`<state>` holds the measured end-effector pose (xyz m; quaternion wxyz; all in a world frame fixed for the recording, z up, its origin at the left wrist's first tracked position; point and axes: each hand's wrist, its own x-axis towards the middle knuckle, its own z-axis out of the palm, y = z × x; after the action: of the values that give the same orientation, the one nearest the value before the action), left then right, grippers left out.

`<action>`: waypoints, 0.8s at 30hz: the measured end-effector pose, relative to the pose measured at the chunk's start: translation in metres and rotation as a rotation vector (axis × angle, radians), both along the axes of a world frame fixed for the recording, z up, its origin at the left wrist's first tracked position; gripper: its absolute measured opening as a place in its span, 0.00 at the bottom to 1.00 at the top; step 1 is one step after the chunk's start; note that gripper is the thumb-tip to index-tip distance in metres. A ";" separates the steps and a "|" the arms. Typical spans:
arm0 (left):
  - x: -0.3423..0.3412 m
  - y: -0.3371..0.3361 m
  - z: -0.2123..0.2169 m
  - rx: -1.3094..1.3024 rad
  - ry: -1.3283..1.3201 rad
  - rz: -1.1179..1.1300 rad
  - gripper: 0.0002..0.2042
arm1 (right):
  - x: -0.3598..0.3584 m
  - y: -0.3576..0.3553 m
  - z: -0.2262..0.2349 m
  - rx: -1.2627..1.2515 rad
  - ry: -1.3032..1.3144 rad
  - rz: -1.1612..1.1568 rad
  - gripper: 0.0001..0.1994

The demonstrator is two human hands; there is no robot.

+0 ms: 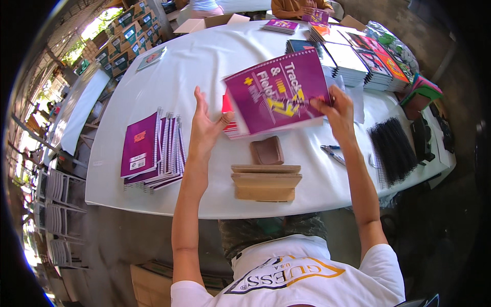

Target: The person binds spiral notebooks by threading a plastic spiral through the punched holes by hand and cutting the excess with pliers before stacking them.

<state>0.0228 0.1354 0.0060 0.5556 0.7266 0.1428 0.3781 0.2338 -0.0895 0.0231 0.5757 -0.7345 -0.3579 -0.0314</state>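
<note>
A purple printed cover [279,97], with a row of punched holes along its far edge, is tilted above the table in front of me. My right hand [337,110] pinches its right side, thumb on top. My left hand [205,123] is off its left edge, fingers spread, thumb close to a red-and-white sheet edge [228,110] that shows beneath the cover. Whether that thumb touches it I cannot tell. Nearer me are a brown block [267,150] and a slotted wooden stand [266,185]. Pliers [333,153] lie beside my right forearm.
Wire-bound purple notebooks [140,143] are piled at left. Black binding coils [393,151] lie at right. Stacks of notebooks [353,64] fill the back right. Across the white table [204,56], another person's hands [305,11] hold a purple book; an open carton [212,23] stands nearby.
</note>
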 end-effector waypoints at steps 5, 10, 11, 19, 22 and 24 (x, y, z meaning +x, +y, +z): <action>-0.017 -0.052 0.040 -0.067 0.010 -0.530 0.32 | -0.080 -0.073 -0.036 0.384 0.368 0.164 0.13; -0.023 -0.067 0.027 -0.064 -0.080 -0.834 0.19 | -0.099 -0.091 -0.104 0.437 0.391 0.194 0.11; -0.027 -0.066 0.027 -0.036 -0.046 -0.796 0.19 | -0.098 -0.093 -0.105 0.370 0.358 0.178 0.10; -0.030 -0.069 0.039 0.025 0.060 -0.719 0.21 | -0.097 -0.085 -0.104 0.142 0.216 0.140 0.07; -0.039 -0.054 0.007 0.149 0.337 -0.661 0.26 | -0.092 -0.086 -0.126 0.082 0.198 0.323 0.12; -0.052 -0.053 -0.050 0.075 0.174 -0.449 0.38 | -0.087 -0.093 -0.127 -0.017 0.147 0.355 0.21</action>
<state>-0.0291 0.0823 -0.0436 0.5841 0.7900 0.0108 0.1861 0.1463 -0.1830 -0.1040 0.5906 -0.6649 -0.4391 0.1272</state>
